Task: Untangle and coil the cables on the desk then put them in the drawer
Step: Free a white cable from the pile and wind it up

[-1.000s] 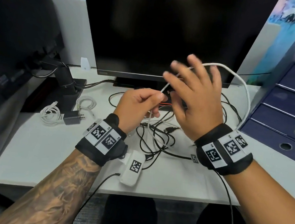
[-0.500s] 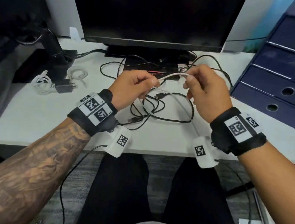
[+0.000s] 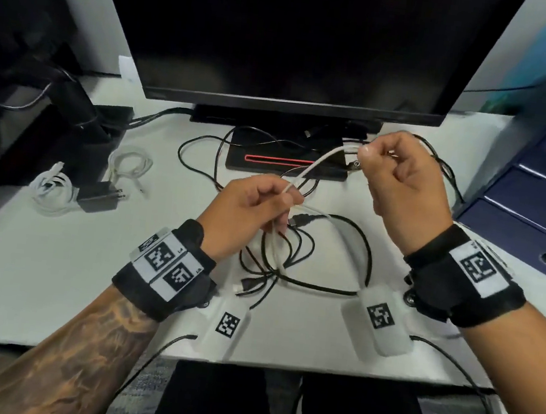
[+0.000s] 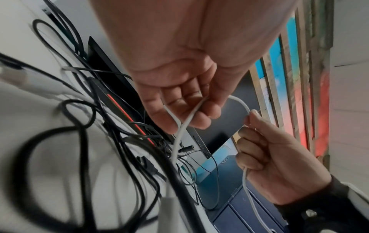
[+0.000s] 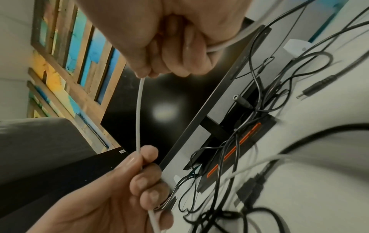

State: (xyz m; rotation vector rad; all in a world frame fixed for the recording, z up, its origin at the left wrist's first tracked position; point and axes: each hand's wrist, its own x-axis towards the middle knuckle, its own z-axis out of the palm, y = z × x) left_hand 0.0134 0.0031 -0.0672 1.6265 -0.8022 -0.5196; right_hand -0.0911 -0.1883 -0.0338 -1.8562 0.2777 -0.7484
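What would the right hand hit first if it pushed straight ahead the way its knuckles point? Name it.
Probably the monitor stand's base with the black cables strewn around it: the right hand, gripping the white cable, hovers just before them, pointing toward the monitor. Depth is unclear.

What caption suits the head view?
Both hands, left and right, stretch a white cable above tangled black cables.

The white cable (image 3: 317, 162) has a smooth, matt plastic sheath, as do the black cables (image 3: 355, 250) lying on the desk (image 3: 37, 265), whose top is a plain matt white. The monitor (image 3: 301, 39) screen is dark and glossy, catching a soft reflection, with a matt black plastic frame. The wrist bands (image 3: 168, 273) look like black cloth carrying printed paper-like tags. The drawer unit (image 3: 539, 189) has a smooth navy finish.
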